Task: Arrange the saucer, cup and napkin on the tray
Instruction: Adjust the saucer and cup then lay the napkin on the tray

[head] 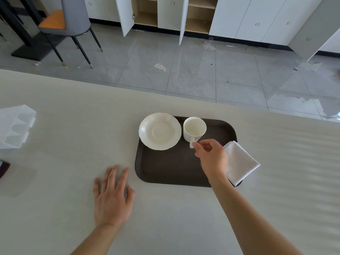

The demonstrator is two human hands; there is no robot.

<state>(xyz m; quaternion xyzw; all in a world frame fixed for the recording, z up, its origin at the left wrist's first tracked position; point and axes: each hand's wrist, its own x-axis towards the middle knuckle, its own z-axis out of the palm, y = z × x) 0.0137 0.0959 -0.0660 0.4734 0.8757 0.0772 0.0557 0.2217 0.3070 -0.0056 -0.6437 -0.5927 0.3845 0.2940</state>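
Cup (194, 129) stands upright on the tray (165, 168) beside the saucer (159, 131), your right hand (211, 157) pinching its handle, your left hand (112, 196) spread flat on the bench (55, 181).

Grey tiled floor (184, 70), white cabinets (248, 15), grey chair (73, 15)

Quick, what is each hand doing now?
Left hand: open, flat on the table.
Right hand: fingers pinching the cup handle.
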